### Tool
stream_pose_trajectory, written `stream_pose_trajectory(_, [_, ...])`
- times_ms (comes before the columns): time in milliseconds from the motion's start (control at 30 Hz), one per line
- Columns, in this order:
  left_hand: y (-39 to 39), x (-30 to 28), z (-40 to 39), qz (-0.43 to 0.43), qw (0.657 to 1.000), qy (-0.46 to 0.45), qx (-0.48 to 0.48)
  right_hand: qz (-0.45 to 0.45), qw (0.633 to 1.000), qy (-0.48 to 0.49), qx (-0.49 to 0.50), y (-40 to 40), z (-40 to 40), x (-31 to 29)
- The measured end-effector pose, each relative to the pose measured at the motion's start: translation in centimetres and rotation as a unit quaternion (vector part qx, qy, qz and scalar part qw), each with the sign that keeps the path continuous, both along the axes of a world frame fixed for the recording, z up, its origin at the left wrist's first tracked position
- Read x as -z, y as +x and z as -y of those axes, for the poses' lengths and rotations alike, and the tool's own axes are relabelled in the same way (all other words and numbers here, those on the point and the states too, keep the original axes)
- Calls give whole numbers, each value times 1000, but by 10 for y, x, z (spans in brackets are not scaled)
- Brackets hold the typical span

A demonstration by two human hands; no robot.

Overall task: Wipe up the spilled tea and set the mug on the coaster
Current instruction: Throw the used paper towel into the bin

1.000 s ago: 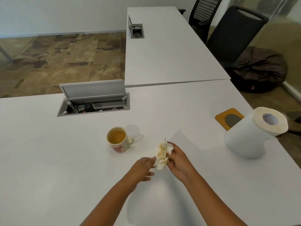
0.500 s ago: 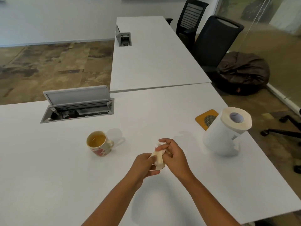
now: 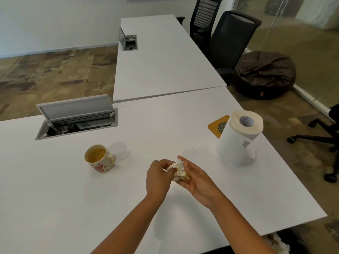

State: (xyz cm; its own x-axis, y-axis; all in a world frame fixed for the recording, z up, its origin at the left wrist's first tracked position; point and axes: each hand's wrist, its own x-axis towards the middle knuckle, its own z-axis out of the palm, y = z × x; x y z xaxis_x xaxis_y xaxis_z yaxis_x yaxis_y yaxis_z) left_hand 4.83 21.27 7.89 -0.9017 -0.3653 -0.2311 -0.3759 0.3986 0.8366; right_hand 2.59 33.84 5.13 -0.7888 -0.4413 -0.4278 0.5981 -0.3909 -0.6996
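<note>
A cream mug (image 3: 100, 159) with red hearts stands upright on the white table (image 3: 55, 198), tea inside, handle to the right. To its right, a tea-stained crumpled paper towel (image 3: 178, 170) lies between my two hands above the table. My left hand (image 3: 158, 177) pinches its left edge; my right hand (image 3: 195, 177) cups it from below and the right. An orange coaster (image 3: 217, 125) with a dark mesh centre lies at the right, partly hidden behind the paper towel roll.
A white paper towel roll (image 3: 238, 138) stands near the table's right edge. An open cable box (image 3: 77, 119) is set in the table at the back left. A second table (image 3: 161, 57), black chairs (image 3: 231, 41) and a brown beanbag (image 3: 264, 74) lie beyond.
The loose, upright towel has been squeezed into a tighter wad between both hands. The camera has swung, so everything sits more to the left in view.
</note>
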Motion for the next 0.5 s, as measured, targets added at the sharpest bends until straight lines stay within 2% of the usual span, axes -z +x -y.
stream_pose_trajectory(133, [6,3,-13,-33,999,-36,-13,6,1000,-29,-6,4,-2,0])
stream_pose_trajectory(267, [13,-2,-26,-45,999,-18,-20,25,997,-76,19,3,1,-5])
stream_pose_trajectory(500, [15,-12,-37,-57,995,69,-42,-73,995,61,22,-10,5,-19])
